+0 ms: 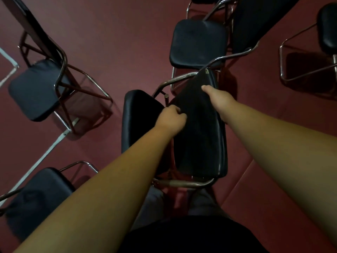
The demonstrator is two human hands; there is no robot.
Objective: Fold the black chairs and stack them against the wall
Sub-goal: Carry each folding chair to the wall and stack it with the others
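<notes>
- Folding is the step in hand, I judge: the held chair [200,139] stands just before the person's legs, mid-floor, one black pad tipped up beside its other pad
- the left hand [171,119] grips that pad's left edge with curled fingers; the right hand [218,99] wraps over its far right edge
- the next move likely calls for pressing the pad flat against the chrome frame [182,183], then carrying it off; no wall shows, so direction is unclear
- count: two hands; five black chairs, namely the held one, near-left chair [36,194], far-left chair [34,88], far-centre chair [198,42] and right-edge chair [328,24]; a dark panel [255,24] may belong to another
</notes>
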